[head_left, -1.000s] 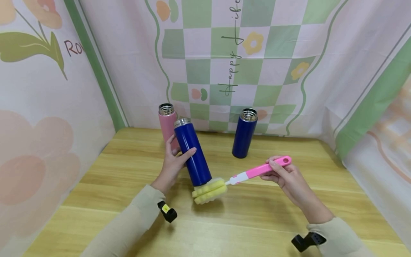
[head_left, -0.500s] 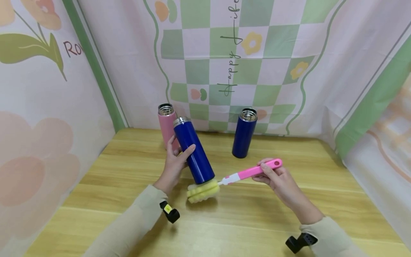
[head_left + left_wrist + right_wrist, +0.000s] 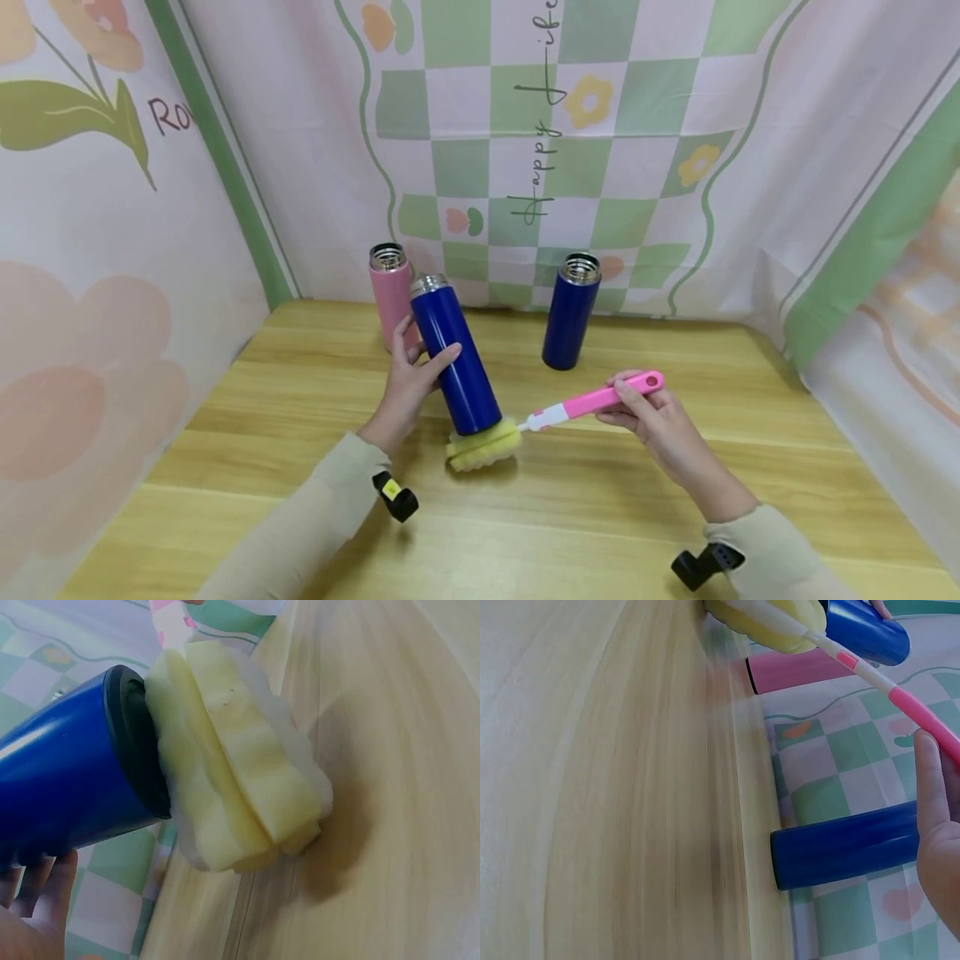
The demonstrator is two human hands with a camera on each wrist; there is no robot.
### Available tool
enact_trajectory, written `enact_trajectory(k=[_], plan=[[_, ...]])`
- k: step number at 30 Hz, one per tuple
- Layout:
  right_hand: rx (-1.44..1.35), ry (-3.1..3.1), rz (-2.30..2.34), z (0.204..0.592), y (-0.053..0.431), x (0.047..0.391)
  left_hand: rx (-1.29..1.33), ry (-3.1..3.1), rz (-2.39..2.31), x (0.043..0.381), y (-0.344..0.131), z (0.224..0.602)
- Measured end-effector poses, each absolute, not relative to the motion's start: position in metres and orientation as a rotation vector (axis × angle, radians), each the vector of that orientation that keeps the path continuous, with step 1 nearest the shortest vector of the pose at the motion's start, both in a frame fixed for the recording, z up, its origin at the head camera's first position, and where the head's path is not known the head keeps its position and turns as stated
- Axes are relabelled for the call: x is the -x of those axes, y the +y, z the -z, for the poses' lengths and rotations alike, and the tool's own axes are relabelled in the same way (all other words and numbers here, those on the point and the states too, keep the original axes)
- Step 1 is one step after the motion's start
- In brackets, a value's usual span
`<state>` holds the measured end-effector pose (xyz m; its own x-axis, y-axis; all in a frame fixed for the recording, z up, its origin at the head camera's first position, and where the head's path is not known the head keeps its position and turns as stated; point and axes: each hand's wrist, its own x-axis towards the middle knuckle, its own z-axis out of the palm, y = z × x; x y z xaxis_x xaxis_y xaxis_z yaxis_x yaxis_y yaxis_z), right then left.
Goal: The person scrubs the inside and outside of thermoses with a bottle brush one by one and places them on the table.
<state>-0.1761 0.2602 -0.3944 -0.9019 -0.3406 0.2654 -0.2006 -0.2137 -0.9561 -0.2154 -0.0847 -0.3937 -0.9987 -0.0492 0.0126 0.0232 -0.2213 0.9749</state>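
Your left grip (image 3: 405, 379) is clasping a tilted blue bottle (image 3: 467, 385) near the frame's centre; your right grip (image 3: 654, 423), lower right, is pinching a pink-handled brush (image 3: 573, 407), its yellow sponge head (image 3: 487, 450) touching the bottle's base. On the worktop (image 3: 540, 525), a pink bottle (image 3: 388, 292), left of centre, and another blue bottle (image 3: 570, 323), right, are standing upright.

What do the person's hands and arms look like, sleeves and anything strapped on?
Left hand and right hand are bare, ungloved. Both arms wear beige long sleeves. A black device sits at each wrist; the left device bears a yellow label, its marking too small to read.
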Motion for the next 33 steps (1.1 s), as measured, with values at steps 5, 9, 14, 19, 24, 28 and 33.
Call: enact_trajectory(k=[5,9,14,19,24,28,33], plan=[[0.643,1.861,2.341,0.393,0.264,0.174,-0.025,-1.956,2.37,0.216,-0.087,0.395],[0.648,1.854,2.35,0.39,0.268,0.172,-0.007,-1.987,2.311,0.215,-0.087,0.396],[0.667,1.873,2.342,0.388,0.27,0.17,0.006,-2.039,2.246,0.216,-0.086,0.395],[0.705,1.872,2.352,0.386,0.271,0.167,0.031,-2.068,2.225,0.218,-0.083,0.393],[0.686,1.92,2.343,0.385,0.273,0.165,0.082,-2.072,2.193,0.219,-0.08,0.39],[0.682,1.927,2.341,0.384,0.275,0.164,0.076,-2.083,2.177,0.219,-0.078,0.389],[0.702,1.908,2.366,0.381,0.279,0.163,0.058,-2.131,2.125,0.223,-0.076,0.388]])
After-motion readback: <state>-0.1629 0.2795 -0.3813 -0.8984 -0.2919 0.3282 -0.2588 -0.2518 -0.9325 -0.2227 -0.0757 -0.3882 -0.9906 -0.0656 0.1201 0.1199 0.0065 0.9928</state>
